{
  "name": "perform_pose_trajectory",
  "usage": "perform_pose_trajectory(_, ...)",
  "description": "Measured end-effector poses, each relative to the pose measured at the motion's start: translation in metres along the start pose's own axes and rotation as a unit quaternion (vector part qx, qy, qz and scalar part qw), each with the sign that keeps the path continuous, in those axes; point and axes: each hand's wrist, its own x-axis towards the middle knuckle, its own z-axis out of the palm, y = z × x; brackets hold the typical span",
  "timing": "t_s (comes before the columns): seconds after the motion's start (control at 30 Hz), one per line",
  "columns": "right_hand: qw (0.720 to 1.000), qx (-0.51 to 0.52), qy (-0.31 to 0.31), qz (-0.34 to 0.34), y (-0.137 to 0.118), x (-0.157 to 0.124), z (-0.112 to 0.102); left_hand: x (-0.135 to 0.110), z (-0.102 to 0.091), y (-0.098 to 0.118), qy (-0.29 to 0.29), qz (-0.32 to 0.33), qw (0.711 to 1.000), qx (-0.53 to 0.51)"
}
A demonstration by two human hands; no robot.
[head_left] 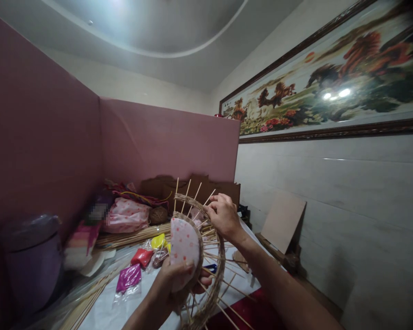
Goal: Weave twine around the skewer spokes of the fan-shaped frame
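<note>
A half-round craft piece (185, 238), covered in pale cloth with red dots and edged with twine, is gripped in my left hand (174, 279), thumb on the cloth and fingers behind. Thin wooden sticks fan outward from its curved edge. An outer band of brown twine (221, 256) crosses these sticks in an arc. Up at the band's top right, my right hand (223, 214) has its fingers bent and pinched on the twine band beside a stick. Part of the lower band is cut off by the frame's bottom edge.
Packets in magenta (129, 277), red (142, 257) and yellow (158, 241) lie on the white table cover. Behind them are bundled sticks (134, 236), a twine ball (158, 215) and dotted cloth (129, 214). A lidded bin (32, 266) stands left; a board (284, 222) leans right.
</note>
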Motion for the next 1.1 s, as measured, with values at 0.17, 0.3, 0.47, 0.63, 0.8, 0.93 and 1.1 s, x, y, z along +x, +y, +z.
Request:
perform_pose_trajectory(0.17,0.997,-0.038,0.064,-0.018,-0.006,-0.003,-0.011,0.001,0.000,0.000,0.006,0.000,1.000,-0.005)
perform_pose_trajectory(0.3,0.995,-0.031,0.091,-0.028,-0.005,-0.004,-0.019,-0.001,0.002,0.001,0.008,-0.009,1.000,-0.018)
perform_pose_trajectory(0.47,1.000,-0.005,0.017,-0.007,0.000,-0.003,-0.021,-0.002,0.002,0.002,0.007,-0.006,1.000,-0.014)
perform_pose_trajectory(0.63,1.000,-0.007,0.006,-0.007,0.002,-0.002,-0.016,-0.001,0.001,0.001,-0.012,-0.001,1.000,-0.007)
perform_pose_trajectory(0.8,1.000,0.004,-0.001,0.005,0.003,0.001,-0.011,0.000,-0.002,0.000,-0.018,-0.012,1.000,-0.009)
perform_pose_trajectory(0.93,1.000,0.017,-0.002,0.004,0.003,0.003,-0.010,-0.001,-0.001,0.001,-0.024,-0.006,1.000,-0.010)
perform_pose_trajectory(1.1,1.000,0.011,0.017,-0.004,0.003,0.002,-0.008,-0.002,0.002,0.002,-0.012,-0.006,1.000,-0.010)
